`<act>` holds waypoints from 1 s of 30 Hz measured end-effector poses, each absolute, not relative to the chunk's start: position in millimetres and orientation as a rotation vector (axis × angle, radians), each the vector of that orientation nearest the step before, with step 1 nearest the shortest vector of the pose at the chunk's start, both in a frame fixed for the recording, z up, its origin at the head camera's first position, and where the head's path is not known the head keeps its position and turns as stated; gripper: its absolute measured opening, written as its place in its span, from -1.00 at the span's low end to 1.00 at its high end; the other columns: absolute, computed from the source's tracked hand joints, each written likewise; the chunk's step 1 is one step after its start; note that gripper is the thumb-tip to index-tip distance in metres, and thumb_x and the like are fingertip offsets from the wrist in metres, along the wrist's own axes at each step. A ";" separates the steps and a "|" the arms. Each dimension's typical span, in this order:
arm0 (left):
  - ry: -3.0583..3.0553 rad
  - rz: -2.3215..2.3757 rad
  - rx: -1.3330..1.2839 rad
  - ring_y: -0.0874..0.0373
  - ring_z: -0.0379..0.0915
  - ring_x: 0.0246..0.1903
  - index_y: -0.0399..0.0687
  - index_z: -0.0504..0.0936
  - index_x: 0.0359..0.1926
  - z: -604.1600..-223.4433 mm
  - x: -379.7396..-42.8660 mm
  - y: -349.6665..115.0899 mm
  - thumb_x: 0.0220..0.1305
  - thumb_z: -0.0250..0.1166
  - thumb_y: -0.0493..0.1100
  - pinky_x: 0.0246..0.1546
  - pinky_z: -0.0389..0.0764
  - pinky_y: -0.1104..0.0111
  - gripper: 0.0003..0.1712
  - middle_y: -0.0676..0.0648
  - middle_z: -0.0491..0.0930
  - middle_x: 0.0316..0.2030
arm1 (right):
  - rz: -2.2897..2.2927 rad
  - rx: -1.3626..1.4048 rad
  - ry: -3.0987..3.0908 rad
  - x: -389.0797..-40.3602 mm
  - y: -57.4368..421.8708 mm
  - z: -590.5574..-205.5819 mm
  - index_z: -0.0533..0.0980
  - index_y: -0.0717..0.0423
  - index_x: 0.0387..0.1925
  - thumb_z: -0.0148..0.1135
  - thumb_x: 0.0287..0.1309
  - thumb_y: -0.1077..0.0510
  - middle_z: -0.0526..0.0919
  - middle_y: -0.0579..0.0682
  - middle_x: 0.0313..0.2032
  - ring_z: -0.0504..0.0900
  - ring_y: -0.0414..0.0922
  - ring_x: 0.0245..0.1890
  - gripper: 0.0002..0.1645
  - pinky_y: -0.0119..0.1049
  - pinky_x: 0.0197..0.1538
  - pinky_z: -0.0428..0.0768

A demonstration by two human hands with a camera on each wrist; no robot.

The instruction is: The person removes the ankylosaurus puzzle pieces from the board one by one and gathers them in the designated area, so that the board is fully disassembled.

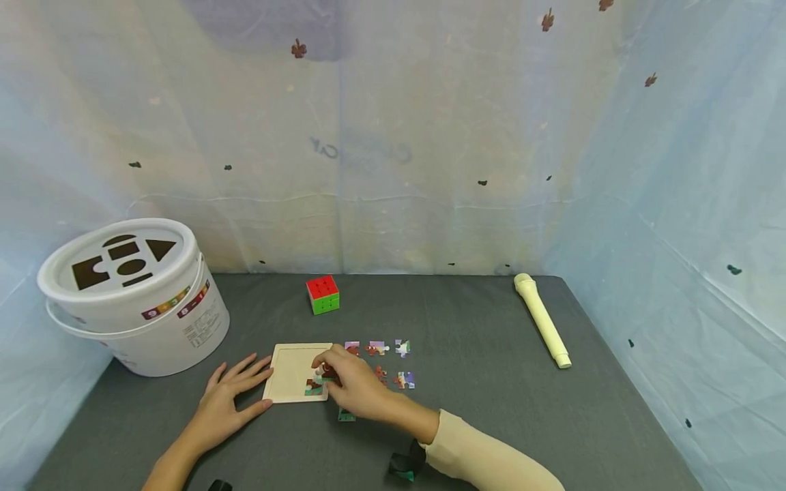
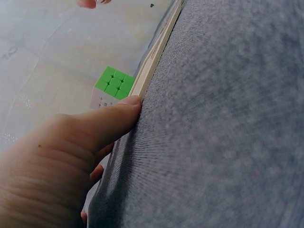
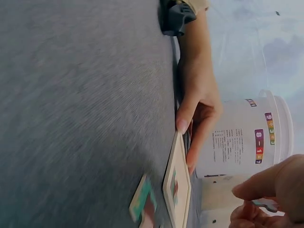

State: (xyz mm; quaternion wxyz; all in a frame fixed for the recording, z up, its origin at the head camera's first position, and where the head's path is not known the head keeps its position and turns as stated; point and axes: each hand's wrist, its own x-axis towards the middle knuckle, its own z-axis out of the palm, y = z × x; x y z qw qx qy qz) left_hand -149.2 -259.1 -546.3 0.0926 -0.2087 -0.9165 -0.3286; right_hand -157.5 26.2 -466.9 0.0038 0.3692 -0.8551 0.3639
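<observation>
A light wooden puzzle tray (image 1: 288,372) lies flat on the dark cloth, with a piece (image 1: 314,388) set in its lower right corner. My left hand (image 1: 224,401), fingers spread, touches the tray's left side; its thumb (image 2: 116,116) rests against the edge in the left wrist view. Over the tray's right side, my right hand (image 1: 359,389) pinches a small jigsaw piece (image 3: 267,204), partly hidden by the fingers. Several loose jigsaw pieces (image 1: 377,348) lie right of the tray. Another loose piece (image 1: 346,414) sits below the right hand.
A white lidded bucket (image 1: 178,327) with shape cut-outs stands at the left. Behind the tray is a puzzle cube (image 1: 323,294). A pale yellow stick-like object (image 1: 543,320) lies at the right. Light sheeting (image 1: 393,136) hangs behind the table.
</observation>
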 end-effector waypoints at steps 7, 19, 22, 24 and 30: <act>-2.717 -0.983 -0.627 -0.27 0.14 0.37 -0.12 0.62 0.23 -546.6 -148.5 -258.4 0.08 0.52 0.09 0.33 -0.23 -0.36 -0.28 -0.17 0.44 0.33 | 1.015 1.191 -2.597 -153.6 51.7 -468.3 0.52 0.21 0.22 0.34 0.24 0.27 0.65 -0.04 -0.17 0.53 -0.30 -0.32 -0.50 -0.64 -0.23 0.46; -2.714 -0.982 -0.623 -0.24 0.14 0.38 -0.11 0.62 0.23 -545.5 -148.2 -258.9 0.08 0.52 0.10 0.32 -0.23 -0.36 -0.28 -0.17 0.44 0.33 | 1.067 1.119 -2.602 -144.7 91.6 -475.5 0.51 0.10 0.02 0.42 0.20 0.11 0.67 -0.10 -0.14 0.61 -0.25 -0.26 -0.61 -0.43 -0.22 0.58; -2.721 -0.978 -0.622 -0.26 0.14 0.37 -0.12 0.62 0.23 -546.0 -148.7 -258.9 0.08 0.52 0.10 0.33 -0.23 -0.36 -0.27 -0.17 0.45 0.33 | 1.084 1.129 -2.532 -143.5 97.7 -481.0 0.56 0.11 -0.03 0.44 0.17 0.14 0.63 -0.09 -0.12 0.58 -0.24 -0.18 -0.64 -0.41 -0.17 0.59; -2.726 -0.979 -0.621 -0.27 0.14 0.37 -0.12 0.62 0.24 -546.7 -149.2 -259.0 0.08 0.52 0.10 0.33 -0.24 -0.35 -0.27 -0.16 0.44 0.33 | 1.065 1.122 -2.493 -142.1 101.2 -484.2 0.58 0.14 -0.04 0.45 0.15 0.15 0.57 -0.07 -0.11 0.52 -0.22 -0.18 -0.65 -0.44 -0.16 0.57; -2.722 -0.986 -0.620 -0.29 0.13 0.37 -0.13 0.62 0.23 -547.6 -149.5 -259.0 0.08 0.52 0.10 0.34 -0.26 -0.34 -0.27 -0.17 0.44 0.33 | 1.089 1.031 -2.519 -134.8 109.2 -489.9 0.65 0.24 -0.07 0.48 0.07 0.21 0.54 -0.04 -0.15 0.51 -0.19 -0.14 -0.64 -0.45 -0.11 0.57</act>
